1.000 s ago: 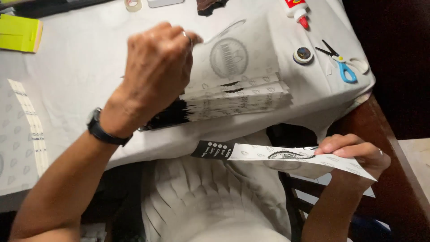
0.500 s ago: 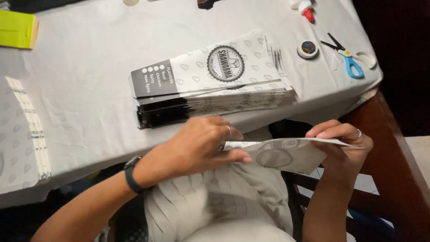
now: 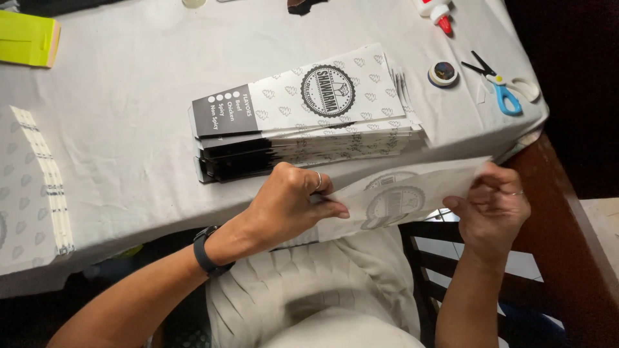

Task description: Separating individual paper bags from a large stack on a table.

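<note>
**Both hands hold one flat printed sleeve at the table's near edge**

At the far left of the table (image 3: 129,148), which is covered in a pale cloth, lies a yellow-green pad (image 3: 26,38); nearer, at the left edge, a pile of flat printed sheets (image 3: 32,187) runs lengthwise.

In the middle sits the stack of flat sleeves (image 3: 303,122), white with a round dark emblem and a black end panel, fanned a little toward the right.

Just near of that stack, over the person's lap, is the thing in hand: a single flat sleeve (image 3: 400,196), printed side away, so its emblem shows faintly through the paper. The left hand (image 3: 287,206), with a ring and a dark wristband, is closed over the sleeve's left end, thumb pressed along the near edge. The right hand (image 3: 493,209) pinches the right end between fingertips and thumb. The sleeve is clear of the stack and held roughly level.

To my eye the step is working this one piece, creasing or opening it flat between the hands. Any further handling would call for a firm hold at both ends so the thin paper neither buckles nor tears.

Far right on the cloth: a glue bottle with a red tip (image 3: 435,11), a small roll of tape (image 3: 443,73) and blue-handled scissors (image 3: 500,87).
</note>
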